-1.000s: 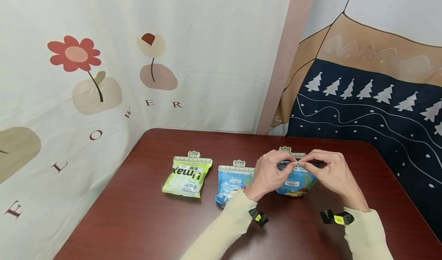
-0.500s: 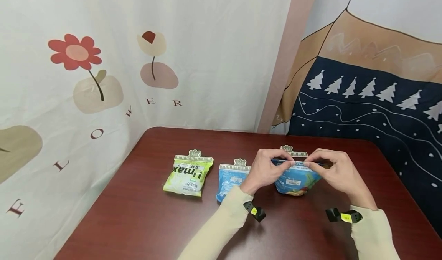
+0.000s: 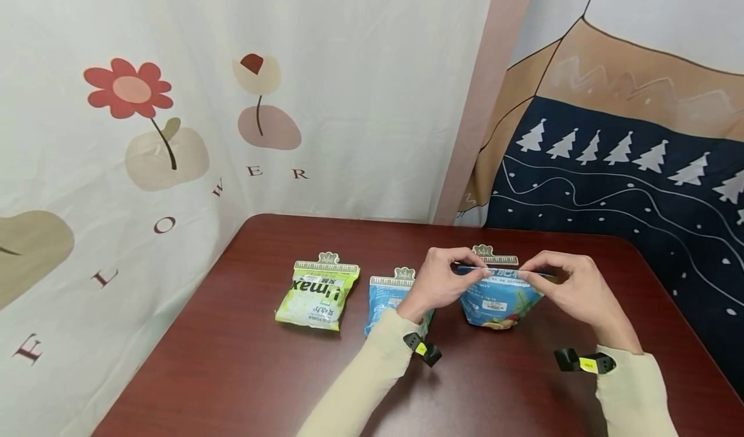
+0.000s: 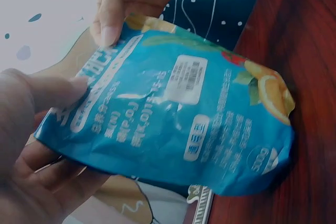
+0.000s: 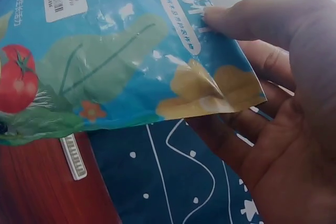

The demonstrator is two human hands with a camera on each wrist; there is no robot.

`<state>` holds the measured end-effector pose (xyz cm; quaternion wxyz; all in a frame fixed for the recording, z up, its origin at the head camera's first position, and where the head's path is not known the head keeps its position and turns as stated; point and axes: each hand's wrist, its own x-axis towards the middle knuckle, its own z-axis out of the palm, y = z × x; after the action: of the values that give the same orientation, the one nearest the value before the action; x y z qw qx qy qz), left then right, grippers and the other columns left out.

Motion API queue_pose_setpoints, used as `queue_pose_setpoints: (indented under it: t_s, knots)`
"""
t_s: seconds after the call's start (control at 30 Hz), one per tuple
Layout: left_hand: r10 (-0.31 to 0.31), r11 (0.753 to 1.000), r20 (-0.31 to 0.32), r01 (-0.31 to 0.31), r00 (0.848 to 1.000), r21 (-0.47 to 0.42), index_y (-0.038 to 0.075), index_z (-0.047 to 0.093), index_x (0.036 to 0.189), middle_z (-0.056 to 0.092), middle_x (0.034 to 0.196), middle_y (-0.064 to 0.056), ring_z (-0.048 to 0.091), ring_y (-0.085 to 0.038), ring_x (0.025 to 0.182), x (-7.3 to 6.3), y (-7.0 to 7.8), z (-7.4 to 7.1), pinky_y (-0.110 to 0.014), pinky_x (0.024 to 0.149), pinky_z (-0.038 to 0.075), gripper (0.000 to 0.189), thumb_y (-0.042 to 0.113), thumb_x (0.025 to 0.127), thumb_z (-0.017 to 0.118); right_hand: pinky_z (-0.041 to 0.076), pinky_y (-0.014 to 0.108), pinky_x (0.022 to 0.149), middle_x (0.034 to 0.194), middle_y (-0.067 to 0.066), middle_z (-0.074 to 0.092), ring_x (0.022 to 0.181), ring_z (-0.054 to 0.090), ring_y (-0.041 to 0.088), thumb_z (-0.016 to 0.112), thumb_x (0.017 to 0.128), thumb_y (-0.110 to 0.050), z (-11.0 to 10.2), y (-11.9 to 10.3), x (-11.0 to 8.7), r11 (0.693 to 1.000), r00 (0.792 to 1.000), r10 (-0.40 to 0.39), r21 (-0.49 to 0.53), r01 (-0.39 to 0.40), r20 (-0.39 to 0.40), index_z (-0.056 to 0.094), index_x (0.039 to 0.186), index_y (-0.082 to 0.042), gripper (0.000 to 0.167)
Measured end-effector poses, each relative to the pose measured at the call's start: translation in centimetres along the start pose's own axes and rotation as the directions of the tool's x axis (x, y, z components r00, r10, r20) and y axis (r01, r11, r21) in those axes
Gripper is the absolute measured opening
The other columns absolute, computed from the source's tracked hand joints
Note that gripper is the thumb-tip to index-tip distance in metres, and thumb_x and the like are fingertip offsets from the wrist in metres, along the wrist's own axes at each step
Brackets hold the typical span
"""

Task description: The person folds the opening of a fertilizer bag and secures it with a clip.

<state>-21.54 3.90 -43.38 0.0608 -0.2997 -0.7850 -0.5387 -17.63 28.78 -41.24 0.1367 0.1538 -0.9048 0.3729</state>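
A blue bag (image 3: 501, 300) printed with fruit and vegetables stands on the table at the right. A white barcode label (image 4: 186, 78) is stuck on it. My left hand (image 3: 440, 283) pinches the left part of its top edge between thumb and fingers. The right hand (image 3: 572, 286) pinches the same edge near the other corner, so the top is stretched flat between them. In the right wrist view the right thumb (image 5: 244, 22) lies on the front, with fingers behind. Just beyond the bag, a loose ruler-edged clip (image 3: 494, 257) lies on the table.
A green bag (image 3: 316, 300) with a clip (image 3: 328, 262) along its top lies at the left. Another blue bag (image 3: 385, 300), also clipped, is partly hidden by my left hand and sleeve. Patterned curtains (image 3: 360, 101) hang behind the dark red table (image 3: 261, 372).
My hands have moved apart along the bag's top edge, left hand to the left and right hand to the right. The edge between them now shows more fully and looks straighter.
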Motion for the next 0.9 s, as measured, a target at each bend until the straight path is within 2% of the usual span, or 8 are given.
queue_pose_setpoints:
  t_s: [0.23, 0.37, 0.57, 0.9]
  knots:
    - [0.034, 0.999, -0.040, -0.033, 0.999, 0.010, 0.017, 0.081, 0.095, 0.078, 0.088, 0.004, 0.063, 0.002, 0.078, 0.1, 0.0, 0.3, -0.015, 0.064, 0.053, 0.006, 0.022, 0.092, 0.079, 0.050, 0.013, 0.068, 0.088, -0.003, 0.074, 0.082, 0.057, 0.002, 0.081, 0.089, -0.018, 0.1, 0.1, 0.0, 0.998, 0.996, -0.067, -0.006, 0.067, -0.061, 0.080, 0.094, -0.024, 0.008]
    - [0.010, 1.000, -0.030, -0.010, 0.999, 0.018, 0.019, 0.081, 0.096, 0.077, 0.090, 0.006, 0.063, 0.001, 0.079, 0.2, -0.2, 0.1, -0.015, 0.067, 0.054, 0.008, 0.025, 0.091, 0.079, 0.052, 0.013, 0.068, 0.091, -0.001, 0.075, 0.083, 0.058, 0.003, 0.080, 0.091, -0.024, 0.0, 0.0, 0.1, 1.000, 0.999, -0.014, -0.005, 0.014, -0.044, 0.080, 0.098, -0.022, 0.007]
    - [-0.030, 0.999, 0.009, 0.030, 1.000, -0.042, 0.017, 0.080, 0.095, 0.076, 0.089, 0.007, 0.064, -0.002, 0.078, 0.3, -0.5, -0.6, -0.020, 0.071, 0.058, 0.006, 0.022, 0.091, 0.080, 0.054, 0.016, 0.071, 0.101, 0.004, 0.075, 0.088, 0.058, 0.003, 0.077, 0.093, -0.033, -0.5, 0.1, 0.0, 0.996, 0.996, 0.084, -0.008, -0.084, 0.002, 0.079, 0.103, -0.020, 0.016]
    - [-0.014, 0.997, -0.029, 0.012, 0.999, -0.072, 0.013, 0.080, 0.085, 0.078, 0.086, 0.001, 0.063, -0.002, 0.074, 0.2, -0.3, -0.8, -0.019, 0.062, 0.052, 0.006, 0.018, 0.088, 0.082, 0.050, 0.022, 0.063, 0.096, 0.005, 0.076, 0.084, 0.055, 0.008, 0.077, 0.093, -0.035, -0.8, 0.3, 0.0, 0.994, 0.995, 0.102, -0.025, -0.103, -0.019, 0.080, 0.098, -0.022, 0.013]
